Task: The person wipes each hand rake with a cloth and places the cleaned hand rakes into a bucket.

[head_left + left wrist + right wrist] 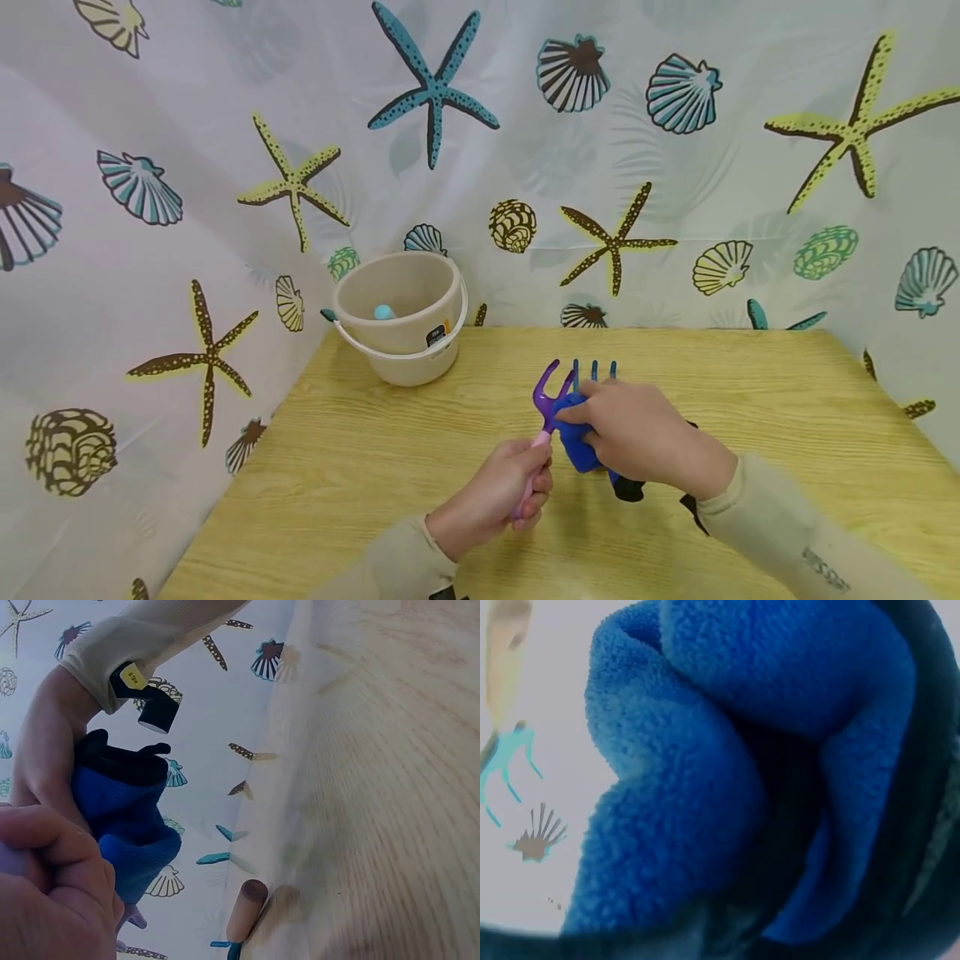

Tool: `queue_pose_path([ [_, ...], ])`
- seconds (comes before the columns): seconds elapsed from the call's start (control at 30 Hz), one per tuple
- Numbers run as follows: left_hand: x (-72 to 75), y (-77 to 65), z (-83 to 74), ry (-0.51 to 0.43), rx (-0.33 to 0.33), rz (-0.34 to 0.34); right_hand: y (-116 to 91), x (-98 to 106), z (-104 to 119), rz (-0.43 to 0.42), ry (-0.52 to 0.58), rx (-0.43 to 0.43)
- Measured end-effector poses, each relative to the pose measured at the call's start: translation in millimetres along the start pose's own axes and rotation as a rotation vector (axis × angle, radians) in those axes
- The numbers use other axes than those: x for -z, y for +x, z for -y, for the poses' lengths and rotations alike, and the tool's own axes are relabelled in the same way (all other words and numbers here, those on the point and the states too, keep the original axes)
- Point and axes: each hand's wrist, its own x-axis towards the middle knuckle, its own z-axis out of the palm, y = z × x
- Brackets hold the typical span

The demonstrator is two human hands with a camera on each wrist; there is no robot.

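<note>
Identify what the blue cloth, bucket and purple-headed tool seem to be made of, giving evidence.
Blue cloth: soft textile, perhaps fleece or terry; its surface looks fuzzy.
Bucket: probably satin plastic, judging by its smooth, evenly coloured wall.
Purple-headed tool: glossy, with shiny highlights; painted metal or plastic, unclear which.

The worktop [390, 467] has yellowish wood grain; a pale bucket [408, 343] stands at its far left corner; a blue-tined rake [245, 915] lies, partly hidden, near its far edge's middle. The tines point towards that edge.
</note>
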Motion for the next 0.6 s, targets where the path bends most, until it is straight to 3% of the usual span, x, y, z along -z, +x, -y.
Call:
queue_pose_path([
  [0.13, -0.4, 1.0, 3.9, -0.037, 0.003, 0.001, -3.7, -0.9, 7.4, -0.023, 0.032, 0.023],
  [0.37, -1.0, -3.9, 7.0, -0.081, 0.018, -0.023, -6.3, -8.3, -8.4, 0.051, -0.038, -0.085],
  [0.6, 0.7, -7.6, -2.8, -0.097, 0.023, -0.032, 0.2, -25.2, -24.4, -0.177, -0.242, -0.096],
])
